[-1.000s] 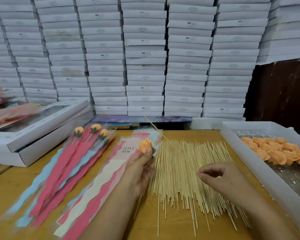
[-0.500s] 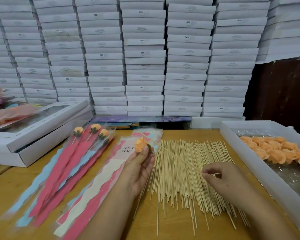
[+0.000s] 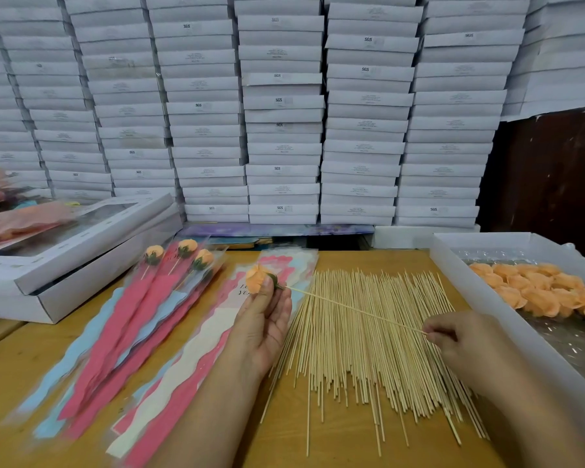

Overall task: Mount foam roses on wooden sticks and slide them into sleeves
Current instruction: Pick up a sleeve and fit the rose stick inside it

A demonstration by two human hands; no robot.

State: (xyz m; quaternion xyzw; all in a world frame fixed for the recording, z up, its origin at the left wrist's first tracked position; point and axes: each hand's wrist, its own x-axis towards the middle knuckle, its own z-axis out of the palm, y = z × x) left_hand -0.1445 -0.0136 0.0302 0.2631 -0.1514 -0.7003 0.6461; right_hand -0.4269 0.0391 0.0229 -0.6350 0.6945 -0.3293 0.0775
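Table (image 3: 338, 444): left hand (image 3: 262, 327) fingers pinch rose (image 3: 256, 282); right hand (image 3: 460, 346) pinches stick (image 3: 355, 309).

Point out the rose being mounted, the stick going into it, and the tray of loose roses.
Foam rose (image 3: 256, 280), head view: on its orange petals, above the left thumb.
Wooden stick (image 3: 355, 309), head view: mid-shaft, between the two hands.
Tray of loose roses (image 3: 466, 282), head view: on its white left wall.

The wooden table (image 3: 335, 444) carries loose sticks (image 3: 368, 359) mid-surface, sleeves (image 3: 122, 336) toward its left edge, a white tray (image 3: 480, 298) along its right edge, boxes (image 3: 75, 265) at its far-left corner.
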